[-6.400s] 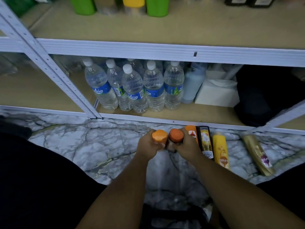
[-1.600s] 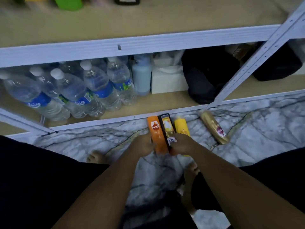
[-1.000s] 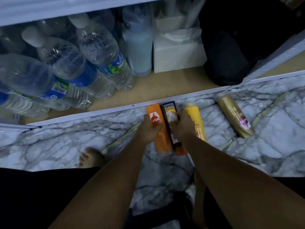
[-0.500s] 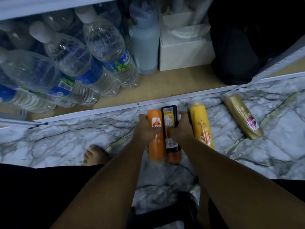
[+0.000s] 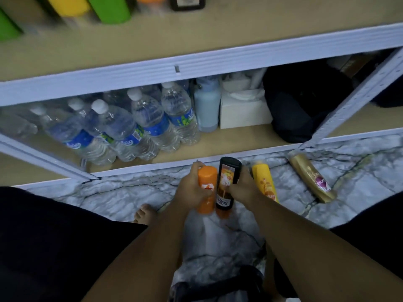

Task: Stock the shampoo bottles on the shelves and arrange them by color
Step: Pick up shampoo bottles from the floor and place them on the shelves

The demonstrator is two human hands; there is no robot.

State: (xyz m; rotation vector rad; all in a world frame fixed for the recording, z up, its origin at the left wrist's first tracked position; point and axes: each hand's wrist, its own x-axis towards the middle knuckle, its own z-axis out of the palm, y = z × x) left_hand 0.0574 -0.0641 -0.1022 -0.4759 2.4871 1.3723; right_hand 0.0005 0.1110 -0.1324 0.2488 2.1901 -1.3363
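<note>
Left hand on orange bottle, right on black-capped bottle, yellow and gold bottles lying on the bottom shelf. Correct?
One error: the head view shows the yellow bottle and gold bottle lying on the floor in front of the bottom shelf. The left hand does grip the orange bottle, the right hand the black-capped bottle.

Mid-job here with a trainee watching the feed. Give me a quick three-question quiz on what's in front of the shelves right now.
1. True or false: the yellow bottle stands on the lower shelf.
2. What does the left hand grip? A) the orange bottle B) a water bottle C) a white box
3. Fill in: the right hand grips a bottle whose cap is ___.
Key: 1 false, it lies on the floor; 2 A; 3 black.
</note>
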